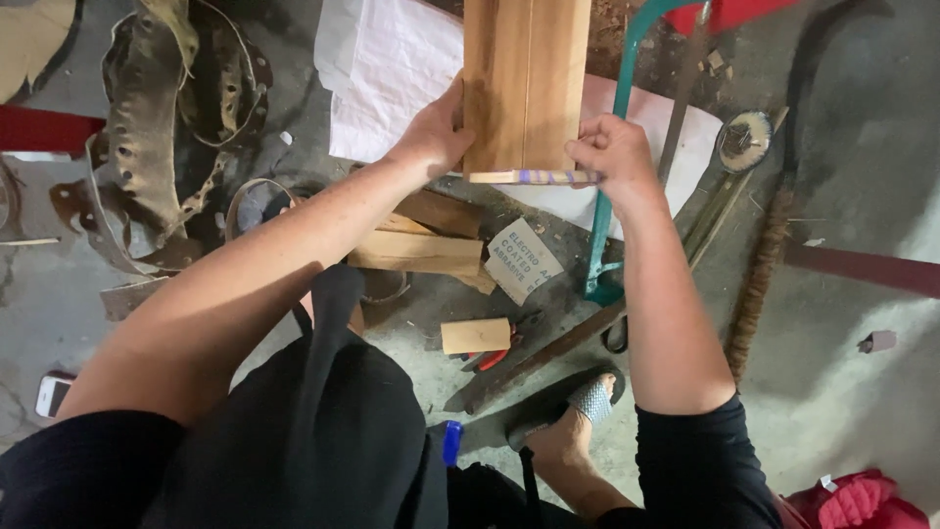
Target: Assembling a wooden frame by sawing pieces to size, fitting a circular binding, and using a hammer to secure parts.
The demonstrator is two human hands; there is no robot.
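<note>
A flat wooden board (526, 83) with a lengthwise seam stands up toward me, its near end edge marked with blue scribbles. My left hand (435, 130) grips the board's left side near that end. On the right corner my right hand (609, 152) pinches the same end, fingers curled over the edge. Both forearms reach out from black sleeves over my lap.
White paper sheets (387, 69) lie under the board on the concrete floor. Wood offcuts (416, 252), a small block (476, 336), a printed card (523, 261), red-handled pliers (494, 358), a teal saw frame (612, 196), a wire wheel (744, 142), metal scraps (162, 127), a phone (51, 394) and my sandalled foot (578, 407) surround it.
</note>
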